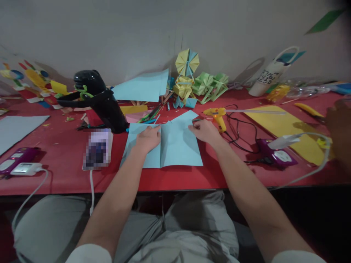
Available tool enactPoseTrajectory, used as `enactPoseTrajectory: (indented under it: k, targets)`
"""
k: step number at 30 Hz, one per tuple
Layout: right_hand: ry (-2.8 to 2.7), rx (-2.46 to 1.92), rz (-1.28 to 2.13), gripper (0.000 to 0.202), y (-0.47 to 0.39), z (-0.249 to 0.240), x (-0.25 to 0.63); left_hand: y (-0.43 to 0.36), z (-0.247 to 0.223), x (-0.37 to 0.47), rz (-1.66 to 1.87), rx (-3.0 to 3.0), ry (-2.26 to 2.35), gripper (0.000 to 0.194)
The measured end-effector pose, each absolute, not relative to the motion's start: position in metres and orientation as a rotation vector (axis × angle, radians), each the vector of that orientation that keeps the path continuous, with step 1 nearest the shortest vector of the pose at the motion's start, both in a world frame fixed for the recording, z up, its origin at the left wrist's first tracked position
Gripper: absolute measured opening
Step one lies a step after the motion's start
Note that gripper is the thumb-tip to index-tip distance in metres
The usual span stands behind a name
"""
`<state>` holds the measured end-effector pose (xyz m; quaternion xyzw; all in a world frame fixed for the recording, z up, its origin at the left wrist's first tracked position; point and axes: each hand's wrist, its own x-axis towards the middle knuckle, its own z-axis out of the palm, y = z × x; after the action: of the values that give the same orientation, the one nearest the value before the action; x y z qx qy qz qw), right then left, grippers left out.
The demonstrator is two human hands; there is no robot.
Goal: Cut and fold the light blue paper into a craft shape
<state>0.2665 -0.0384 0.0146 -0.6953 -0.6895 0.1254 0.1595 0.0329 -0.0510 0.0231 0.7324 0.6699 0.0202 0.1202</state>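
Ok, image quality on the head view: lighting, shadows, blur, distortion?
Head view: dim, flat light; soft shadows on the wall behind the white bottle; small highlights on the black bottle; table edge bows toward the frame sides; phone screen pixelated; hand at the far right dark and smeared; bottom right corner nearly black.

Black lettering (268, 77) marks the white bottle (257, 88), too blurred to read.

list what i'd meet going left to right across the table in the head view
purple power strip → phone → light-blue sheet with left hand and right hand on it → yellow glue gun → second purple power strip → yellow-handled tool
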Motion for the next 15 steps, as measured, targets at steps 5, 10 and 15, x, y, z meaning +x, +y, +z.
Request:
enactPoseTrajectory:
  k: [5, 10, 15]
  targets:
    - [-1.984, -1.994, 0.335, 0.029, -0.0388, 0.0139, 0.2660, -0.0503, 0.0228, 0.0324, 0.048, 2.142, 1.953, 0.049]
    - [-2.016, -2.032, 0.341, 0.026, -0.0395, 0.0143, 0.2646, -0.0500, 0.0207, 0.0308, 0.056, 2.141, 1.953, 0.050]
    - [-2.054, -2.006, 0.332, 0.023, -0.0390, 0.0128, 0.2657, -0.0490, 0.0197, 0.0304, 0.070, 2.134, 1.956, 0.050]
